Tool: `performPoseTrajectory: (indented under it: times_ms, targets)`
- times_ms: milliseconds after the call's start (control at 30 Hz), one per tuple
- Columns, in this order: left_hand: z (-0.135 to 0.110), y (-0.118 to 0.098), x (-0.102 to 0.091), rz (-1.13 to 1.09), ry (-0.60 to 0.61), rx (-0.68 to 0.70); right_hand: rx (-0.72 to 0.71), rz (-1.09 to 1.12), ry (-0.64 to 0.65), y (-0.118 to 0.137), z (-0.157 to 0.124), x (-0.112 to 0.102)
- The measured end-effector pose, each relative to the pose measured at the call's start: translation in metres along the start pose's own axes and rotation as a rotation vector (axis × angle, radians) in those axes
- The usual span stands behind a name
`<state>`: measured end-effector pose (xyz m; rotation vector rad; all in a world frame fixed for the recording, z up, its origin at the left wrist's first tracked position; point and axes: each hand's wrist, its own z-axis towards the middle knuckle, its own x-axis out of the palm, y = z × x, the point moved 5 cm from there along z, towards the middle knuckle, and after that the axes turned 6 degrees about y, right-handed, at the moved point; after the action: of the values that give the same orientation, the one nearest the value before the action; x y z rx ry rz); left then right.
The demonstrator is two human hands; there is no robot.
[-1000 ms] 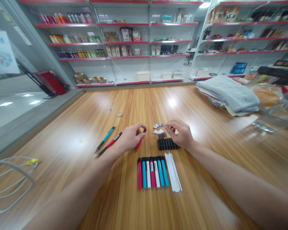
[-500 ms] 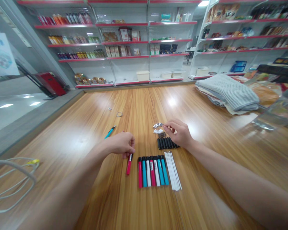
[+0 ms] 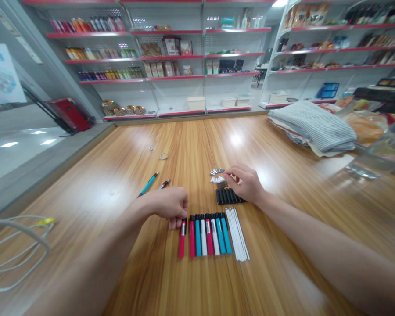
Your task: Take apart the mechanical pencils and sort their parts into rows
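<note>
My left hand (image 3: 174,204) is closed on the black top end of a red pen barrel (image 3: 182,244), just left of a row of red, blue and white pen barrels (image 3: 203,239). Thin white refills (image 3: 237,237) lie along the row's right side. My right hand (image 3: 246,182) has thumb and forefinger pinched beside an arc of silver pen tips (image 3: 217,170); whatever they hold is too small to make out. Below the tips are small white pieces (image 3: 216,180), what look like springs (image 3: 221,185), and black tubes (image 3: 225,197), partly covered by this hand.
Beyond my left wrist lie a blue pen (image 3: 148,185) and a partly hidden dark-tipped pen (image 3: 164,184). A small ring (image 3: 163,156) lies farther back. White cable (image 3: 18,252) coils at left; folded cloth (image 3: 312,125) and a clear container (image 3: 378,153) stand at right.
My left hand has moved the red barrel slightly right and nearer to me, alongside the row. A second pen behind that wrist has come into view. My right hand has hardly moved.
</note>
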<state>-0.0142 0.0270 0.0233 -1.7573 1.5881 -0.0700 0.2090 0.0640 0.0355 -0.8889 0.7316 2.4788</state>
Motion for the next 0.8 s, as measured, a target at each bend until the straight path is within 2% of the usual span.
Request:
performPoseTrajectory:
  times_ms: [333, 567, 800]
  targets:
    - [0.0006, -0.0066, 0.0024, -0.001, 0.014, -0.015, 0.014, -0.029, 0.013, 0.0008, 0.0002, -0.0003]
    - [0.0006, -0.0079, 0.0014, -0.016, -0.011, 0.025, 0.022, -0.024, 0.012, -0.0007, -0.0007, 0.0004]
    - [0.0005, -0.0042, -0.0025, -0.009, -0.089, 0.038, 0.023, -0.021, 0.007, -0.0005, -0.0005, 0.0003]
